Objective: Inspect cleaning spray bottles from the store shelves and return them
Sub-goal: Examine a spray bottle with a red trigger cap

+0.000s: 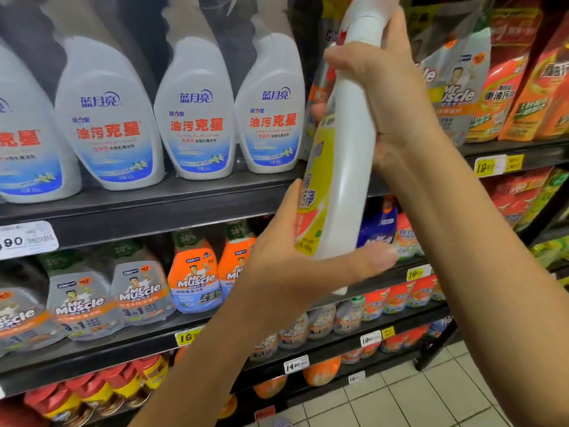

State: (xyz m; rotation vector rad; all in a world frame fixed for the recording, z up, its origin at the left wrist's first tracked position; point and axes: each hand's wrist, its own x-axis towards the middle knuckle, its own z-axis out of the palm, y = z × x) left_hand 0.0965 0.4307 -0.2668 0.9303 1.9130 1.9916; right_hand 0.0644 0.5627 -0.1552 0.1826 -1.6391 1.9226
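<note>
Straight ahead, both hands hold one white spray bottle [348,180] up in front of dark store shelving. The bottle stands nearly upright, its top leaning a little to the right and cut off by the upper frame edge; a yellow and orange label runs down its left side. The left hand [301,266] cups the base, fingers reaching up the labelled side and thumb lying across the lower front. The right hand [391,94] wraps around the upper body just below the neck, fingers curled behind it.

Left of the hands, a row of white bottles [197,124] with blue and red print stands on a black shelf [154,217], whose front lip carries a white price tag [27,240]. Below the left hand, the next shelf holds grey and orange Mr Muscle packs [197,282], with a yellow price tag [187,337] on its lip. Lower still, left of the left forearm, sit red-capped jars [101,392]. Right of the right hand, orange refill pouches [498,97] fill the upper shelf. Pale floor tiles [431,396] show between the two forearms at the bottom.
</note>
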